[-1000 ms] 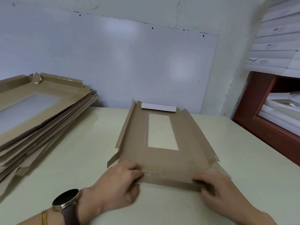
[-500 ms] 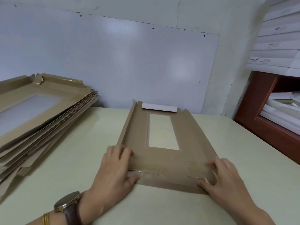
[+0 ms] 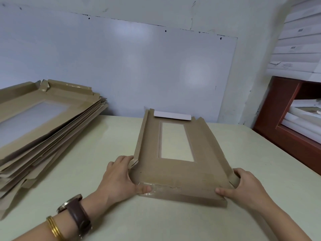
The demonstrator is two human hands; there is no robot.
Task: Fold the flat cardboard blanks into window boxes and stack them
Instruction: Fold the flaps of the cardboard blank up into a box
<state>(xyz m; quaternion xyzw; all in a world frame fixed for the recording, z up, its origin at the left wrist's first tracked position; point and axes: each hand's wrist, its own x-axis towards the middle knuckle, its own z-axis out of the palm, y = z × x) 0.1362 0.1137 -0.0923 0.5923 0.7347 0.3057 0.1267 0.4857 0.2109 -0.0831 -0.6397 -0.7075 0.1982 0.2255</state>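
Cardboard blank [image 3: 180, 171] lies on the table [image 3: 90, 164], side flaps raised (stack of blanks [image 3: 43, 129] well left). Its near corners are pinched by the left hand [image 3: 119, 178] and the right hand [image 3: 245, 186].

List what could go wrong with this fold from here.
1. The near flap has a ragged, glossy crease. Pressed unevenly, it may tear or fold crooked.
2. The left hand and right hand grip only the near corners of the blank, so its far end could slide on the smooth table.
3. The small corner tab by the left fingers sticks out and might get crushed instead of tucked in.
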